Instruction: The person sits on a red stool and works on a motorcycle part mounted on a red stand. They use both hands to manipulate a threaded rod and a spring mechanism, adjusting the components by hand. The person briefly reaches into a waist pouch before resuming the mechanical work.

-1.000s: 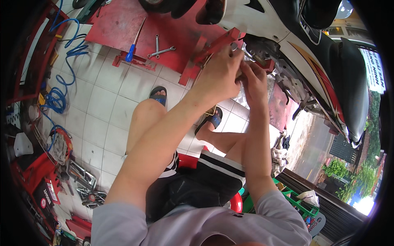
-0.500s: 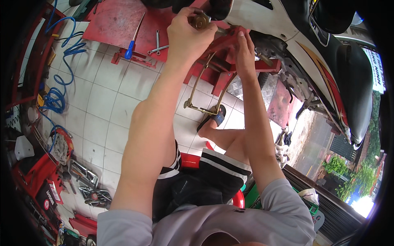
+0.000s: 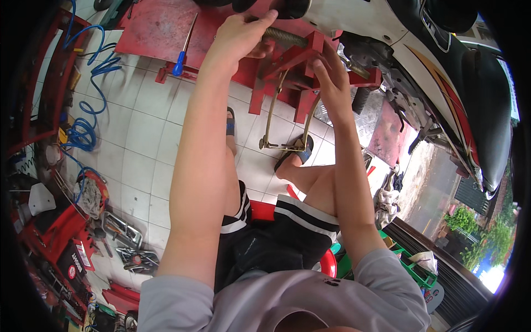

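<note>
My left hand [image 3: 240, 39] is raised to the underside of a white and black motorcycle [image 3: 442, 72], its fingers closed on the end of a coil spring [image 3: 283, 37]. Just to its right, my right hand [image 3: 332, 80] grips a red steel bracket [image 3: 298, 58] of the lift stand, thumb on its face and fingers behind it. A brass-coloured bent rod [image 3: 270, 119] hangs below both hands, its foot near my sandalled feet [image 3: 296, 152].
A blue-handled screwdriver [image 3: 180, 58] lies on the red lift platform [image 3: 149, 27]. A blue coiled air hose [image 3: 83, 130] and red tool trays with parts [image 3: 61, 232] line the tiled floor on the left. I sit on a red stool [image 3: 329, 263].
Both hands worked close together at the motorcycle's underside. My left hand has since moved left onto the coil spring, and the brass-coloured rod now hangs in view below.
</note>
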`<move>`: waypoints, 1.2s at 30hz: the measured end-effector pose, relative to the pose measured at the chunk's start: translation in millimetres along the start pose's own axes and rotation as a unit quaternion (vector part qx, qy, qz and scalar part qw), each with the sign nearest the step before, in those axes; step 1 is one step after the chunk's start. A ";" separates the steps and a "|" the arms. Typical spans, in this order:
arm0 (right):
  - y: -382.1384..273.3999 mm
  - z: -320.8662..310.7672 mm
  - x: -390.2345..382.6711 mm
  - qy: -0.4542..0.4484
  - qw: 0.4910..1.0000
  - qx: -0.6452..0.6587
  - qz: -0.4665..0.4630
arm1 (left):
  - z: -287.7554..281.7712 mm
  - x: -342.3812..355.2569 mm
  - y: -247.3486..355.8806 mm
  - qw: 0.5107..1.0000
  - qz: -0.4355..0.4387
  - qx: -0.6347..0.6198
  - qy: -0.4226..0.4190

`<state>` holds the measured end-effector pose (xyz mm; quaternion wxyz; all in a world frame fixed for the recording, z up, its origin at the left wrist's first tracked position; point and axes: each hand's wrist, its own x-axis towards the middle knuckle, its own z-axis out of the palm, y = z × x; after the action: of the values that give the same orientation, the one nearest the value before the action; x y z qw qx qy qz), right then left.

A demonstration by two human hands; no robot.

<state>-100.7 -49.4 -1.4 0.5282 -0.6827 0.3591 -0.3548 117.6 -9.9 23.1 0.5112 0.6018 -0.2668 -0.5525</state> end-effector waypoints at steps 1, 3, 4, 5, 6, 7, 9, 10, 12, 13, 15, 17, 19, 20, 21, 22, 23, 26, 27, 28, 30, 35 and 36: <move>-0.4 -0.2 -3.7 0.011 1.000 -0.003 0.005 | -2.9 0.8 2.1 0.999 -0.013 0.034 0.005; 13.7 -3.5 -7.9 0.045 0.999 -0.023 -0.014 | -0.4 1.0 7.9 0.993 -0.042 0.104 0.020; 20.6 -5.1 -9.0 0.062 0.997 -0.034 -0.023 | 2.0 1.2 10.4 0.988 -0.057 0.137 0.033; 22.2 -4.2 -8.5 0.065 0.997 -0.040 -0.021 | 4.0 0.5 13.3 0.981 -0.073 0.171 0.045; 23.6 -4.8 -5.8 0.068 0.996 -0.046 -0.019 | 6.2 1.8 16.1 0.972 -0.097 0.207 0.045; 25.1 -5.6 -2.5 0.072 0.996 -0.053 -0.016 | 8.9 4.2 18.8 0.961 -0.121 0.243 0.045; 25.5 -3.3 8.7 0.072 0.997 0.002 -0.034 | 4.2 14.1 12.8 0.959 -0.116 0.256 0.041; 24.5 -0.4 11.8 0.074 0.996 0.027 -0.033 | -6.9 22.9 -2.9 0.968 -0.090 0.233 0.034; 26.8 -1.6 12.7 0.085 0.995 0.041 -0.031 | -8.8 24.2 -3.8 0.982 -0.036 0.186 0.006; 27.9 -2.5 12.7 0.091 0.995 0.034 -0.031 | -9.9 23.4 -5.2 0.987 -0.009 0.161 -0.009; 28.9 -2.9 15.4 0.093 0.995 0.026 -0.037 | -11.1 19.8 -2.8 0.993 0.036 0.108 -0.028; 29.4 -2.7 16.9 0.088 0.995 0.023 -0.046 | -14.1 19.0 -7.6 0.996 0.065 0.053 -0.040; 28.9 -3.4 18.0 0.092 0.994 0.031 -0.049 | -17.4 17.4 -9.9 0.993 0.085 0.047 -0.065; 28.9 -3.5 18.3 0.096 0.993 0.035 -0.050 | -19.6 17.2 -9.5 0.991 0.095 0.045 -0.079; 31.4 -5.8 18.3 0.104 0.994 0.012 -0.036 | -22.9 18.3 -9.4 0.990 0.090 0.043 -0.098; 34.7 -9.9 18.7 0.113 0.993 -0.011 -0.022 | -26.2 19.7 -9.4 0.989 0.084 0.042 -0.116; 33.9 -10.1 20.0 0.119 0.992 -0.033 -0.008 | -28.9 20.4 -9.6 0.987 0.079 0.040 -0.133; 24.0 -9.0 6.2 0.054 0.971 0.050 0.227 | -33.3 20.3 -11.9 0.980 0.128 0.050 -0.141; 15.4 0.3 1.2 0.037 0.961 0.108 0.251 | -34.6 20.8 -10.8 0.979 0.129 0.062 -0.148; 22.0 8.4 -1.6 -0.012 0.951 0.168 0.258 | -36.2 21.1 -9.8 0.977 0.129 0.073 -0.154; 19.0 24.9 -5.3 -0.056 0.916 0.299 0.263 | -35.7 21.2 -8.3 0.975 0.125 0.076 -0.166; 11.5 54.7 3.1 -0.060 0.812 0.544 0.201 | -30.6 18.1 -8.2 0.982 0.121 0.038 -0.139; 13.4 57.3 4.0 -0.053 0.809 0.550 0.202 | -31.5 19.0 -8.3 0.984 0.106 0.042 -0.139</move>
<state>-50.8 -28.7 -25.0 0.8935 -0.2077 0.2052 -0.3412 149.8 -13.9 3.9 0.4990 0.5082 -0.4203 -0.5622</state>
